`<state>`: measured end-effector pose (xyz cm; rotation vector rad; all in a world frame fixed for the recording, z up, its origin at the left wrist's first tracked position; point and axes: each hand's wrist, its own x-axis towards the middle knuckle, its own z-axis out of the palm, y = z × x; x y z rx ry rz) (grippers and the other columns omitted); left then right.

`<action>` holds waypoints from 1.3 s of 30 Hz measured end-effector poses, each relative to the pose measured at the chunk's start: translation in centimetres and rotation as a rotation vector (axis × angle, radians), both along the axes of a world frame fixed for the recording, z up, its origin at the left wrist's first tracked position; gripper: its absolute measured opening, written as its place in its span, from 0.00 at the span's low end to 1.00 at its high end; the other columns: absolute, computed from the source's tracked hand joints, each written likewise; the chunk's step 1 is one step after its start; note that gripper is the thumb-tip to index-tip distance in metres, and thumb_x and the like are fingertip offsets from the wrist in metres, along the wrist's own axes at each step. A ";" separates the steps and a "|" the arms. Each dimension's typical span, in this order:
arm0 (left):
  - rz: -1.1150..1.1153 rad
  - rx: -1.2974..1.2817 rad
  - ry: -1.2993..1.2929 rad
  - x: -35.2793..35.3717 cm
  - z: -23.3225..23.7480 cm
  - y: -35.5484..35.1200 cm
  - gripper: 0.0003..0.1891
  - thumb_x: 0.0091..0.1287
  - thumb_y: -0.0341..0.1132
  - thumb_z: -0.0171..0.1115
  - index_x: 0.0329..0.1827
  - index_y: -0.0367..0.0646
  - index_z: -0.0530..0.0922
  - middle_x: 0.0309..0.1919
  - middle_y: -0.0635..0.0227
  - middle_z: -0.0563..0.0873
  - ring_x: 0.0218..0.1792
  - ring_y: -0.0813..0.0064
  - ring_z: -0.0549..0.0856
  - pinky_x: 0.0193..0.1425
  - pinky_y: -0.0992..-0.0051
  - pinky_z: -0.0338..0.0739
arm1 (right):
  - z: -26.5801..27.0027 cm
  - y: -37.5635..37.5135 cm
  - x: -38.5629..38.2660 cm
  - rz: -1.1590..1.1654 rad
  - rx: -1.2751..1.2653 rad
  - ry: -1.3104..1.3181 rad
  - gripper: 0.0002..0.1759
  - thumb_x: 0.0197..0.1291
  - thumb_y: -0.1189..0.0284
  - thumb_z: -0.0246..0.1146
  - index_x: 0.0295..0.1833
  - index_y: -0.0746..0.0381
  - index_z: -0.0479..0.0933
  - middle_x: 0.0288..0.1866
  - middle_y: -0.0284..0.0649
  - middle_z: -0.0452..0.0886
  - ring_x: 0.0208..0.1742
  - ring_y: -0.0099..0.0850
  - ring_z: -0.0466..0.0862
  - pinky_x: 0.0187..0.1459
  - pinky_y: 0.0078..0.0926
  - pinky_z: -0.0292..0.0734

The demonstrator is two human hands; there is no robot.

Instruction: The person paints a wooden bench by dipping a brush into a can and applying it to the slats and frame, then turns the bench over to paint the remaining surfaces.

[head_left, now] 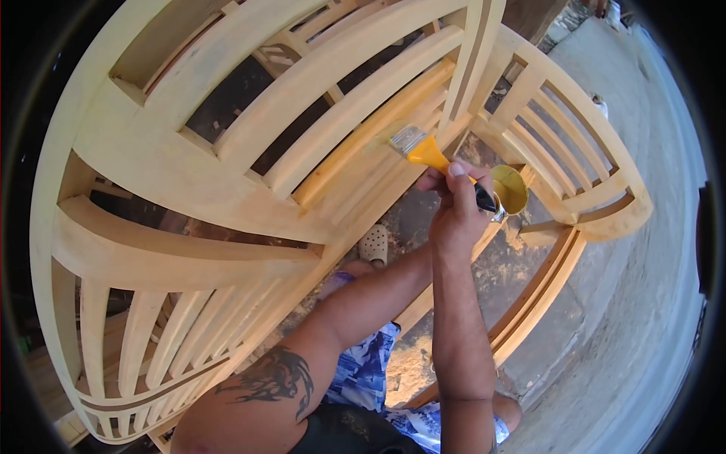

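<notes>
My right hand (pixel 459 204) is closed around a paintbrush (pixel 428 152) with a yellow-and-black handle and a metal ferrule. Its bristles point at the slatted back of a pale wooden bench (pixel 83 136), close to a slat (pixel 378 136) that looks darker and more yellow than its neighbours. My tattooed left forearm (pixel 378 291) passes behind the right wrist, which hides the left hand. Just beyond the right hand is a round can (pixel 510 189) with yellowish inner walls; I cannot tell whether the left hand holds it.
A slatted end panel (pixel 560 129) rises at the right, with a curved rail (pixel 537 295) below it. Wood dust lies on the floor (pixel 412 371). A pale sheet-like surface (pixel 635 250) runs along the right side. A perforated light clog (pixel 373 244) shows beneath my arms.
</notes>
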<state>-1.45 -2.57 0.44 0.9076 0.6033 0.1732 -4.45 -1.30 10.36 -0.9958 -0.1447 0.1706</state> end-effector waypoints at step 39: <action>-0.054 -0.023 0.009 0.1 -0.1 0.2 0.08 0.69 0.28 0.58 0.49 0.40 0.78 0.42 0.65 0.87 0.44 0.74 0.89 0.44 0.73 0.86 | 0.3 -2.3 -3.1 0.181 0.014 0.016 0.10 0.66 0.73 0.62 0.45 0.71 0.76 0.32 0.47 0.84 0.36 0.34 0.88 0.39 0.29 0.85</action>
